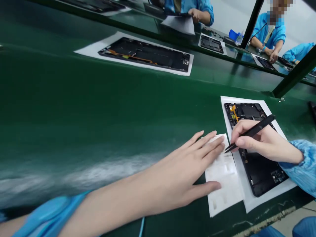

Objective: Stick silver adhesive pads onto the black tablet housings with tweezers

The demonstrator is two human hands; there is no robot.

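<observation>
My left hand [195,164] lies spread over a white sheet with small pale patches [225,191], its fingertips on the upper part. A blue band [51,214] circles that wrist. In my right hand [259,140] is a pair of black tweezers [255,129], held like a pen, tips pointing down at the sheet's edge near my left fingers. Whether the tips hold anything is too small to tell. Under my right hand lies an opened tablet housing [263,174] with an orange flex cable, on white paper [249,200]. My hand hides its middle.
Another opened housing [148,54] on white paper lies farther back on the green bench [98,108]. Dark posts [293,75] rise at the right. Beyond, co-workers in blue [269,33] handle similar parts, near a blue container [234,35].
</observation>
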